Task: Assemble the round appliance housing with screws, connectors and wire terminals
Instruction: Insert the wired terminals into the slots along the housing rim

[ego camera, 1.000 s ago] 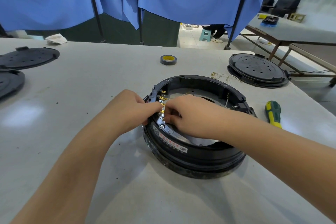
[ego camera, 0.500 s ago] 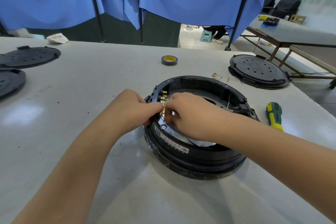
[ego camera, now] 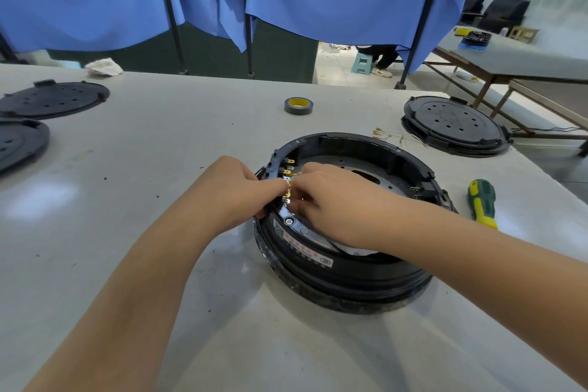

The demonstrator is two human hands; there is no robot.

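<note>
Barely shifted, both hands (ego camera: 286,191) pinch brass terminals (ego camera: 288,183) inside the round housing (ego camera: 350,267).

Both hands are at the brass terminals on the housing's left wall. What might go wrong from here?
Two risks, both judgement calls:
1. The left hand and right hand crowd the brass terminals, hiding the joint; a tab may bend or seat on the wrong blade.
2. Sideways pushing could slide the housing on the smooth table.
</note>
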